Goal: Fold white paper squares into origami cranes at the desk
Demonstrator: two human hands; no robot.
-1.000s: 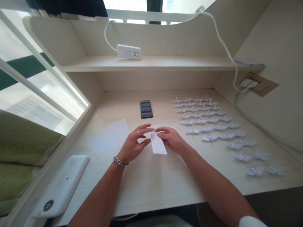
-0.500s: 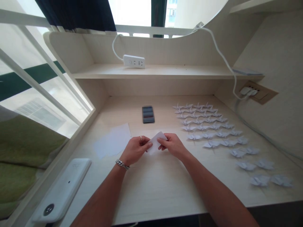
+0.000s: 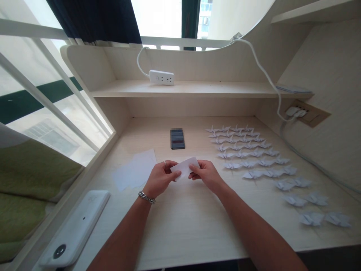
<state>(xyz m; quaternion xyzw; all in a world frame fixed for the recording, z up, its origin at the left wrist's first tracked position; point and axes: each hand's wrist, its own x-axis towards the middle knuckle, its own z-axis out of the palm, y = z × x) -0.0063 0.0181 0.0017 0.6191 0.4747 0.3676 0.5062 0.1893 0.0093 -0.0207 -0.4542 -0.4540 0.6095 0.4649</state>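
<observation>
A small piece of white folded paper (image 3: pixel 184 166) is held above the middle of the desk between my two hands. My left hand (image 3: pixel 162 176), with a ring and a chain bracelet, pinches its left end between thumb and fingers. The right end is gripped by my right hand (image 3: pixel 205 174), thumb on top. Left of my hands lie loose white paper sheets (image 3: pixel 135 169), spread over each other. To the right stand several rows of white folded paper cranes (image 3: pixel 245 154).
A dark phone-like slab (image 3: pixel 177 139), its face blurred, lies beyond my hands. At the left edge rests a long white device (image 3: pixel 77 229). A power strip (image 3: pixel 161 77) sits on the shelf (image 3: pixel 197 89), and a white cable (image 3: pixel 263 69) runs down to a wall socket (image 3: pixel 308 113).
The left end of the paper has swung outward, so more of its width shows between my hands. My left fingers have shifted slightly. The whole view has tilted a little.
</observation>
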